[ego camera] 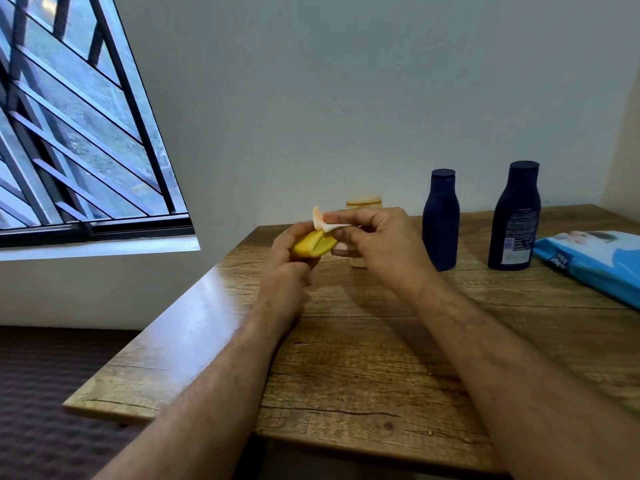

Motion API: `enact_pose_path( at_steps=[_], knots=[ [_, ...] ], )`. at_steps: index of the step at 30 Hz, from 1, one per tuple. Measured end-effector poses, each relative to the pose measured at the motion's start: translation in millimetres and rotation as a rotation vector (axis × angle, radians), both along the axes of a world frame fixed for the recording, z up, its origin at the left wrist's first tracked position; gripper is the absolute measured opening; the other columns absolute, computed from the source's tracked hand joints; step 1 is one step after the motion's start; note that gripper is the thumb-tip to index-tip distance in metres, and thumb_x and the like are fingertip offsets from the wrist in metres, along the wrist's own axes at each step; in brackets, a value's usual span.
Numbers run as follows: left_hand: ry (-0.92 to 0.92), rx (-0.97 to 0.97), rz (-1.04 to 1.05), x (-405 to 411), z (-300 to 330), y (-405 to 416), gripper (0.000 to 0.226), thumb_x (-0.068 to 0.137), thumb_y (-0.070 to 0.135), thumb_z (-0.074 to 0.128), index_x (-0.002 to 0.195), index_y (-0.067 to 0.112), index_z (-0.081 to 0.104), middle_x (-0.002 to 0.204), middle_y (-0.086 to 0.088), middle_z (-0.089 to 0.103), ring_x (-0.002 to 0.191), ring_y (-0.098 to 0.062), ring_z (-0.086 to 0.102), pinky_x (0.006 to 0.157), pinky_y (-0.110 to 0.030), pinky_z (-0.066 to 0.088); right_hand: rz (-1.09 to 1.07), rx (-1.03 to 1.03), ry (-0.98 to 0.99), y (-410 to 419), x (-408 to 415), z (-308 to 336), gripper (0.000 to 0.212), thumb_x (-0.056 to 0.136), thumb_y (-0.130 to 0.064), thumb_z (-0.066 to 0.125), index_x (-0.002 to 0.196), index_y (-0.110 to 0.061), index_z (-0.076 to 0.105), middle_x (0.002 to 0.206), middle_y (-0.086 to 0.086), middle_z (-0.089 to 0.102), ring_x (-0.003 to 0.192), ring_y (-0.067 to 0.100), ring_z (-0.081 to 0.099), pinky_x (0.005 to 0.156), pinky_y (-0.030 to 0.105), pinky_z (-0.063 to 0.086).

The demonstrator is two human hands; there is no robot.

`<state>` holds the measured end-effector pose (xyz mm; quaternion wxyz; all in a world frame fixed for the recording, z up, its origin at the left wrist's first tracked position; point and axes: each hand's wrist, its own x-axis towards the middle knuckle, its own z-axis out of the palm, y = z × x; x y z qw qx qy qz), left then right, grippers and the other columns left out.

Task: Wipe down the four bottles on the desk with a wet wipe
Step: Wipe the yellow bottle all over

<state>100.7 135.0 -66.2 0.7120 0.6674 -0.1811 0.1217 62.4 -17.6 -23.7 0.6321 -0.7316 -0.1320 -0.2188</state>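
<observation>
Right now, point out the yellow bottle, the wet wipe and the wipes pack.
yellow bottle [313, 244], head view, on its yellow side above the left hand's fingers.
wet wipe [329, 225], head view, on the white sheet's middle.
wipes pack [595, 263], head view, on its blue top face.

The pale yellow bottle [363, 202] at the centre of the frame is mostly hidden behind the right hand [377, 244], only its cap and base showing. The yellow bottle [313, 244] is partly covered by the left hand [289, 261]. The blue wipes pack [595, 261] is cut off by the right edge, and the tabletop [363, 358] by the lower right. Label print on the right dark bottle [516, 216] is too small to read.
</observation>
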Motion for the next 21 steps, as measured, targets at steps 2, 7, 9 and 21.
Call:
enact_pose_path(
  at_steps=[2, 7, 9, 21],
  knots=[
    [-0.142, 0.174, 0.116, 2.2, -3.2, -0.4, 0.065, 0.067, 0.005, 0.056, 0.124, 0.035, 0.066, 0.129, -0.004, 0.062, 0.118, -0.019, 0.061, 0.098, -0.035, 0.053, -0.023, -0.03, -0.031, 1.3, -0.8, -1.3, 0.025, 0.09, -0.007, 0.066, 0.109, -0.021, 0.074, 0.106, -0.009, 0.069, 0.093, 0.006, 0.068, 0.074, 0.02, 0.059],
    [-0.161, 0.286, 0.246, 4.8, -3.6, -1.1, 0.033, 0.081, 0.02, 0.074, 0.112, 0.031, 0.069, 0.107, 0.002, 0.07, 0.098, -0.016, 0.07, 0.083, -0.034, 0.059, -0.172, -0.225, -0.111, 1.6, 0.7, -6.3, 0.024, 0.092, -0.015, 0.066, 0.112, -0.026, 0.074, 0.099, -0.005, 0.072, 0.079, 0.01, 0.069, 0.07, 0.024, 0.06],
    [-0.083, 0.257, 0.236, 3.7, -3.7, -2.8, 0.025, 0.089, 0.007, 0.069, 0.11, 0.021, 0.068, 0.098, -0.003, 0.072, 0.084, -0.017, 0.075, 0.071, -0.034, 0.063, -0.196, -0.405, -0.142, 1.9, 0.2, -8.5, 0.024, 0.093, -0.02, 0.065, 0.114, -0.029, 0.072, 0.095, -0.008, 0.069, 0.08, 0.008, 0.065, 0.07, 0.02, 0.056],
    [-0.161, 0.27, 0.284, -6.1, 4.8, -5.2, 0.015, 0.088, 0.004, 0.063, 0.094, 0.016, 0.069, 0.077, 0.007, 0.069, 0.066, 0.003, 0.066, 0.055, -0.012, 0.048, -0.281, -0.726, -0.306, 16.8, -6.2, -9.4, 0.031, 0.094, -0.023, 0.062, 0.124, -0.028, 0.067, 0.092, -0.003, 0.058, 0.077, 0.006, 0.05, 0.062, 0.009, 0.034]
  ],
)
